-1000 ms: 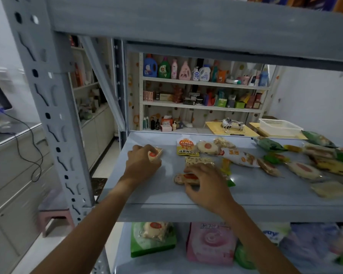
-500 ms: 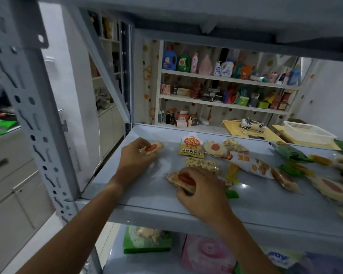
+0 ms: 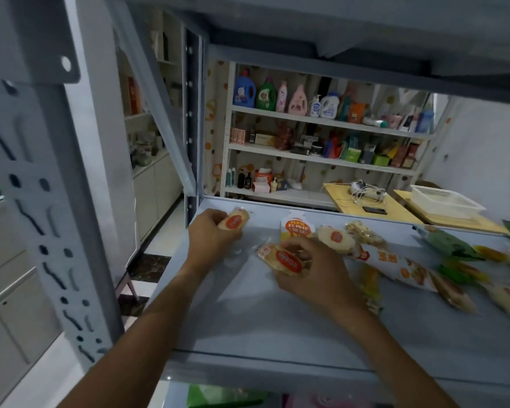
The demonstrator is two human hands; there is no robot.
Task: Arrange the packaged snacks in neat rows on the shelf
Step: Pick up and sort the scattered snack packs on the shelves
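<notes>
My left hand (image 3: pixel 209 234) grips a small clear-wrapped cake with a red label (image 3: pixel 235 221) near the back left corner of the grey shelf (image 3: pixel 248 328). My right hand (image 3: pixel 315 269) holds a second cake of the same kind (image 3: pixel 283 259), tilted, just above the shelf's middle. Behind it lie an orange and white pouch (image 3: pixel 296 228), another red-label cake (image 3: pixel 336 237) and a crumbly snack pack (image 3: pixel 362 232). A long white and orange bag (image 3: pixel 395 265) and several green and yellow packs (image 3: pixel 454 245) lie scattered to the right.
A grey perforated upright (image 3: pixel 50 231) stands at the left front of the shelf, a diagonal brace (image 3: pixel 159 113) behind it. The upper shelf board hangs low overhead. Beyond are a stocked white rack (image 3: pixel 321 148), a yellow table (image 3: pixel 365 207) and a white tray (image 3: pixel 445 200).
My right hand has lifted its cake off the shelf and tilted it toward the left. My left hand has carried its cake further back. The camera has moved closer and lower.
</notes>
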